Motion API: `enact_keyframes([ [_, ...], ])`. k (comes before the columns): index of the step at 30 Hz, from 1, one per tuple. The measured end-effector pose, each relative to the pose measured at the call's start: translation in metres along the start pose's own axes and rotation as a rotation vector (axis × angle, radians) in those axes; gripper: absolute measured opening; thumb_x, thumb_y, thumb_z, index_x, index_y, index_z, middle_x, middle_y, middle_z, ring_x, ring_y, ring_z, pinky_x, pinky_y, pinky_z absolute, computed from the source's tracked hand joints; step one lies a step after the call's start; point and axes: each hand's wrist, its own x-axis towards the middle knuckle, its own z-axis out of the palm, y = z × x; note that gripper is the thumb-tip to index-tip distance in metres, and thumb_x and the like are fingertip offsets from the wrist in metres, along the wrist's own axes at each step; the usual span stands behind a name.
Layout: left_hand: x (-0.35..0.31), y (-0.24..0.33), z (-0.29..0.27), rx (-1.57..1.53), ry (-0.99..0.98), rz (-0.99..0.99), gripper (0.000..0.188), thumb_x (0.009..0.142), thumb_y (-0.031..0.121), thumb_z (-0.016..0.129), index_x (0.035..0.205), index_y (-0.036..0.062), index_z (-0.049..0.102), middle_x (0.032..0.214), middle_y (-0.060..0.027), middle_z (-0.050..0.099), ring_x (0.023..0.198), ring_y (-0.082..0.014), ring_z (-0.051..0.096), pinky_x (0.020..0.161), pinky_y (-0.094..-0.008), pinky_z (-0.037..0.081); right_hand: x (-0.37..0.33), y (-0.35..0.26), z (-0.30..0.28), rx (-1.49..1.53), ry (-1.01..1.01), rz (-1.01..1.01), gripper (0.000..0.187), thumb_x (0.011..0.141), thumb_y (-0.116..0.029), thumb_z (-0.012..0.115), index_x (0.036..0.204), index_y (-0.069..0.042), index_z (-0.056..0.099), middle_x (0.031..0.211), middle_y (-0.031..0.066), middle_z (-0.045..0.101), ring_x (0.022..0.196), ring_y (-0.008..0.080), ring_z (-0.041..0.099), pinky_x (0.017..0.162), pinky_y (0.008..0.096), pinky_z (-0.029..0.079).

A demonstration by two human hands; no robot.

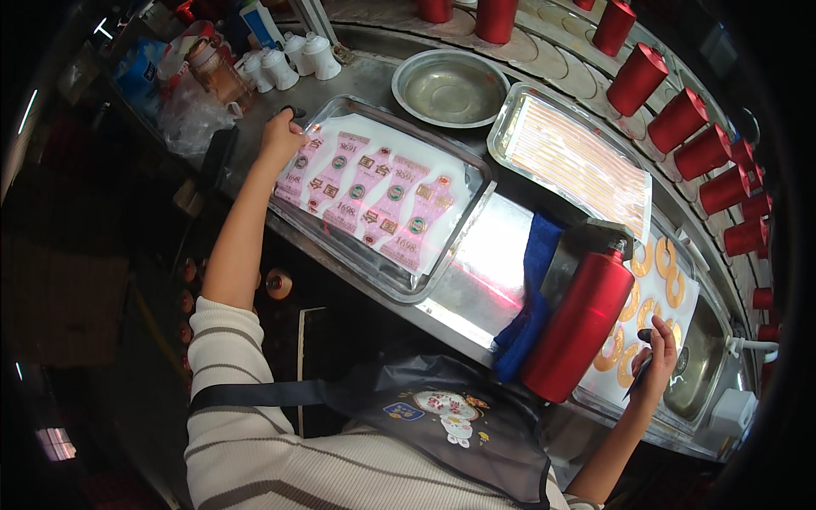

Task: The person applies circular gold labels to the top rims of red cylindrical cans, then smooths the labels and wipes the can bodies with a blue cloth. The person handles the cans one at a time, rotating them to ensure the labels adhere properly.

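Pink labels (365,194) lie in a row on a white sheet inside a shallow steel tray (463,170) on the metal counter. The left hand (280,136) rests at the far left corner of this tray, and its fingers touch the outermost pink label at the edge; whether they pinch it or only press on it I cannot tell, because the fingertips are hidden behind the hand.

The right hand (656,357) is well apart, at the right side, over a sheet of orange ring-shaped labels (650,293). It is closed around a small dark tool (643,365), whose tip points down toward the rings; the kind of tool is hard to make out.

Between the two hands a tall red bottle (578,327) lies tilted on a blue cloth (531,289) and hides part of the ring sheet. Beyond are a second tray with a striped orange sheet (578,161), a round steel bowl (449,87), and a curved row of red bottles (680,119).
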Motion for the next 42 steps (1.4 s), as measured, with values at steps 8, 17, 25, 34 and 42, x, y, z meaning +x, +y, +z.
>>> enact_keyframes([
  [8,-0.014,0.031,0.0,0.211,0.128,0.095,0.028,0.075,0.012,0.081,0.091,-0.001,0.063,0.075,-0.0153,0.067,0.072,-0.0338,0.067,0.066,-0.0411,0.051,0.003,0.011,-0.001,-0.015,-0.038,-0.015,0.034,0.102,-0.018,0.055,0.131,0.0,0.06,0.094,0.0105,0.067,0.04,0.0037,0.04,0.036,0.0198,0.031],
  [17,-0.051,0.065,-0.026,-0.193,0.236,0.136,0.014,0.083,0.0,0.073,0.085,-0.0017,0.06,0.078,-0.009,0.071,0.071,-0.0128,0.066,0.066,-0.03,0.052,-0.003,0.014,-0.004,-0.033,-0.025,-0.001,0.034,0.102,-0.017,0.055,0.131,0.0,0.06,0.093,0.0098,0.067,0.04,0.0038,0.04,0.036,0.0199,0.03],
  [25,-0.096,0.155,-0.04,-0.532,0.205,0.318,0.013,0.086,-0.003,0.072,0.094,-0.0019,0.062,0.09,-0.0061,0.072,0.073,-0.0091,0.065,0.068,-0.0252,0.054,-0.014,0.018,0.015,0.004,-0.047,-0.005,0.031,0.102,-0.016,0.054,0.127,0.0,0.062,0.089,0.0078,0.065,0.04,0.0039,0.042,0.036,0.0201,0.031],
  [34,0.036,0.236,0.075,-0.748,0.016,0.326,0.022,0.083,-0.002,0.075,0.102,0.001,0.064,0.089,-0.0055,0.071,0.073,-0.0111,0.067,0.06,-0.0264,0.054,-0.028,0.012,0.028,0.075,-0.122,-0.056,0.027,0.099,-0.014,0.058,0.121,0.001,0.063,0.083,0.0078,0.067,0.04,0.0043,0.043,0.036,0.0204,0.033],
  [42,0.106,0.209,0.173,0.073,0.164,0.201,0.023,0.078,0.017,0.075,0.098,0.0089,0.068,0.088,-0.0117,0.074,0.085,-0.031,0.073,0.077,-0.0445,0.056,-0.061,0.006,0.022,0.157,-0.027,0.182,0.02,0.096,-0.006,0.06,0.114,0.001,0.067,0.087,0.0058,0.069,0.057,0.0038,0.046,0.053,0.0181,0.034],
])
